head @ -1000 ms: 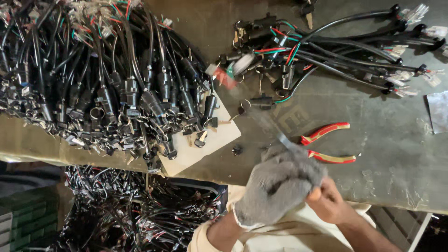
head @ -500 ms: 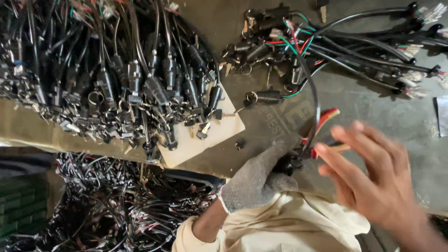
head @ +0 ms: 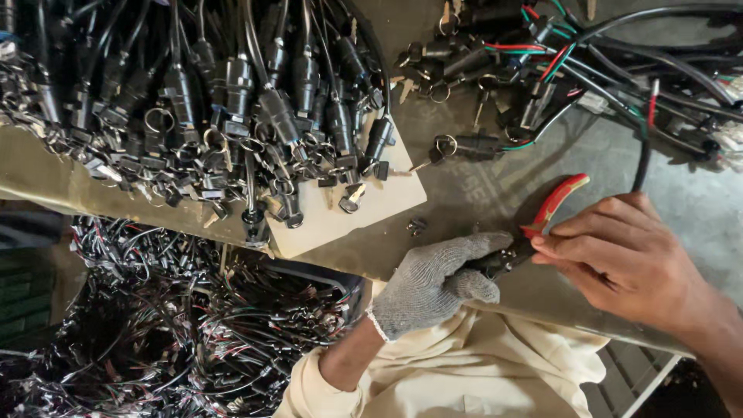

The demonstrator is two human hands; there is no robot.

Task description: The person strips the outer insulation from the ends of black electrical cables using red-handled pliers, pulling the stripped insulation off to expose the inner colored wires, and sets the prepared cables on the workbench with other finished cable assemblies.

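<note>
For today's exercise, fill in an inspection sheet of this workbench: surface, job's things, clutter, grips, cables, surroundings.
Surface: grey worktop, scuffed; a pale board lies on it.
Job's things: red-handled pliers; small dark part at the pliers' tip.
Clutter: heap of black connectors with key rings; small loose piece.
Grips: gloved left hand pinches the part; bare right hand grips the pliers.
Cables: wire bundle, black, red and green.
Surroundings: bin of tangled wires below the bench.

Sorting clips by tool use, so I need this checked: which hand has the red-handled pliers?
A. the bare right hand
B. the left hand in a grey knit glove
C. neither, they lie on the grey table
A: the bare right hand grips the red-handled pliers, while the left hand in a grey knit glove pinches a small dark part at their nose.
</note>
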